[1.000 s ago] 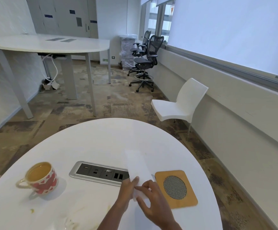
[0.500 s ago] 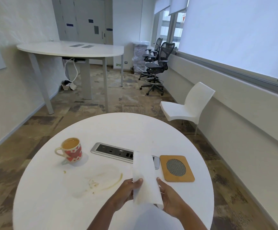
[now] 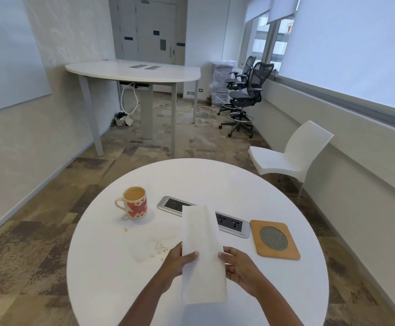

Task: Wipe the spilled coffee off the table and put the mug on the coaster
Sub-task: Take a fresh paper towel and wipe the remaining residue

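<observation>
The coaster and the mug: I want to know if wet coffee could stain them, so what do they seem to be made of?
The coaster looks like light wood or bamboo with a matte finish, judging by its tan colour; its round centre is a grey mesh, perhaps metal or woven. The mug appears to be glazed ceramic: a glossy cream surface with printed red hearts.

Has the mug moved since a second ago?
No. The mug stands left of the power socket panel as before, handle pointing away from it; only the head camera has shifted.
</observation>
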A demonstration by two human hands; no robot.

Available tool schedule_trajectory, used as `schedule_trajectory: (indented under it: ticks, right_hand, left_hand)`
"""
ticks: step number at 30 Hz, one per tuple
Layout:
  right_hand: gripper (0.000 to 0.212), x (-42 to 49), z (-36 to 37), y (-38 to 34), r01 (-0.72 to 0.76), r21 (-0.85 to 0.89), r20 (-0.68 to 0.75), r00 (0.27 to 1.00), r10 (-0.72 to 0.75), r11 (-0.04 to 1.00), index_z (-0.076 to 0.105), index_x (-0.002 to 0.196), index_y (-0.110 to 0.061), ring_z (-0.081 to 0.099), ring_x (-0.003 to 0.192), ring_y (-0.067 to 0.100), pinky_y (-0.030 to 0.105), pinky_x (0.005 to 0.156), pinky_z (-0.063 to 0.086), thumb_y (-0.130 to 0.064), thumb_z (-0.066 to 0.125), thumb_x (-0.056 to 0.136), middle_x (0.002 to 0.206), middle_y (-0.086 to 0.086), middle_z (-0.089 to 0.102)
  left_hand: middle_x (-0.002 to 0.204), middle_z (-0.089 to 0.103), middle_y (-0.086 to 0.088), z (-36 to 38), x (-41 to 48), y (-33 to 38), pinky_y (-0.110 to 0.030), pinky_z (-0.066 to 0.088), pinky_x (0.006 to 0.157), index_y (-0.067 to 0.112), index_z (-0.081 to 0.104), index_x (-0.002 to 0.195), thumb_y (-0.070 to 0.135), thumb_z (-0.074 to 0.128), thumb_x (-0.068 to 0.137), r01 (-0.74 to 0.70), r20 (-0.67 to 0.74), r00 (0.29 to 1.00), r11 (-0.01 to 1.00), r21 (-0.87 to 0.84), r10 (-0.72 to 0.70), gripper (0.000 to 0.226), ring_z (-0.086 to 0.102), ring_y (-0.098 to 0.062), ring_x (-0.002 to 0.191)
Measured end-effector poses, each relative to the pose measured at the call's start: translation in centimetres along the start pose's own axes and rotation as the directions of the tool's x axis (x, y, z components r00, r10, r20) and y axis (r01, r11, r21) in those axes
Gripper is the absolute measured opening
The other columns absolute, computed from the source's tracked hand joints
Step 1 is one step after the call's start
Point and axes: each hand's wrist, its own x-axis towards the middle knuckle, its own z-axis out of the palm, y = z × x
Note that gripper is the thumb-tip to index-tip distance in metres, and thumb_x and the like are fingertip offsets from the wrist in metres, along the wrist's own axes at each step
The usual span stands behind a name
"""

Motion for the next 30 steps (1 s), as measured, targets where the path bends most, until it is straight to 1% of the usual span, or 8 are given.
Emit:
schedule_trajectory:
  ticks: [8,10,13,16,20,23,26,30]
  right_hand:
    - [0.019,3.7,3.7,-0.7,0.012,-0.005,0.066,0.998,-0.012,1.000,0.061,0.101,-0.009,0.067,0.072,0.022,0.026,0.062,0.058,0.003,0.055,0.088,0.083,0.009,0.074]
    - [0.017,4.6,4.9,-0.7,0.000,0.007,0.070,0.998,0.000,1.000,0.063,0.092,-0.005,0.065,0.069,0.022,0.025,0.062,0.058,0.007,0.052,0.089,0.082,0.011,0.071]
    - [0.031,5.8,6.3,-0.7,-0.009,0.005,0.030,0.999,0.009,1.000,0.062,0.072,-0.006,0.062,0.057,0.018,0.021,0.053,0.055,0.013,0.042,0.087,0.071,0.008,0.068]
    - [0.037,6.7,7.6,-0.9,-0.007,0.023,-0.013,1.000,0.008,1.000,0.057,0.065,-0.007,0.060,0.053,0.017,0.020,0.047,0.052,0.014,0.037,0.088,0.070,0.009,0.064]
    - [0.031,7.7,9.3,-1.0,-0.007,0.110,-0.055,0.998,0.013,0.994,0.059,0.069,-0.007,0.058,0.062,0.022,0.025,0.052,0.053,0.007,0.039,0.089,0.079,0.012,0.062]
    - [0.018,8.3,10.2,-0.8,-0.033,0.243,-0.083,0.995,0.054,0.970,0.062,0.090,-0.007,0.059,0.067,0.027,0.031,0.057,0.052,-0.007,0.045,0.091,0.084,0.015,0.062]
    - [0.032,8.9,11.2,-0.5,-0.077,0.344,-0.027,0.995,0.092,0.936,0.060,0.116,-0.006,0.060,0.088,0.035,0.040,0.074,0.051,-0.025,0.047,0.093,0.102,0.021,0.063]
    - [0.058,9.7,12.6,0.5,-0.139,0.445,0.095,0.990,0.107,0.885,0.057,0.123,-0.002,0.054,0.119,0.042,0.051,0.096,0.045,-0.047,0.035,0.095,0.128,0.027,0.057]
  left_hand:
    - [0.111,0.066,-0.010,-6.0,1.9,1.0,-0.032,0.053,0.081,0.010,0.057,0.116,0.000,0.056,0.089,0.030,0.092,0.996,0.996,-0.088,-0.022,0.029,0.063,-0.026,0.098]
    - [0.098,0.070,-0.006,-7.5,2.5,1.0,-0.025,0.055,0.072,0.008,0.064,0.105,-0.003,0.052,0.090,0.046,0.095,0.995,0.997,-0.066,-0.039,0.023,0.067,-0.018,0.085]
    - [0.065,0.071,0.005,-9.5,3.6,1.1,-0.015,0.049,0.048,0.015,0.071,0.067,-0.014,0.040,0.088,0.086,0.057,0.995,0.996,0.003,-0.086,0.047,0.064,-0.008,0.055]
    - [0.050,0.064,0.006,-11.1,4.8,1.1,-0.011,0.040,0.037,0.013,0.064,0.059,-0.015,0.036,0.087,0.093,0.033,0.995,0.994,0.052,-0.094,0.048,0.054,-0.004,0.038]
    - [0.065,0.068,0.003,-12.4,6.3,1.1,-0.013,0.044,0.045,0.013,0.068,0.062,-0.014,0.037,0.086,0.098,-0.010,0.995,0.994,0.055,-0.097,0.047,0.056,-0.011,0.053]
    - [0.078,0.069,-0.002,-12.8,7.2,1.4,-0.021,0.048,0.058,0.012,0.071,0.065,-0.009,0.038,0.088,0.099,-0.045,0.994,0.995,0.015,-0.099,0.045,0.060,-0.019,0.069]
    - [0.081,0.069,-0.004,-13.3,7.8,1.6,-0.024,0.051,0.065,0.011,0.073,0.063,-0.004,0.041,0.087,0.096,-0.030,0.995,0.995,-0.011,-0.097,0.043,0.061,-0.020,0.074]
    - [0.086,0.066,-0.009,-13.9,8.2,1.7,-0.026,0.047,0.066,0.008,0.070,0.067,-0.001,0.045,0.086,0.101,-0.010,0.995,0.995,-0.005,-0.101,0.033,0.057,-0.024,0.078]
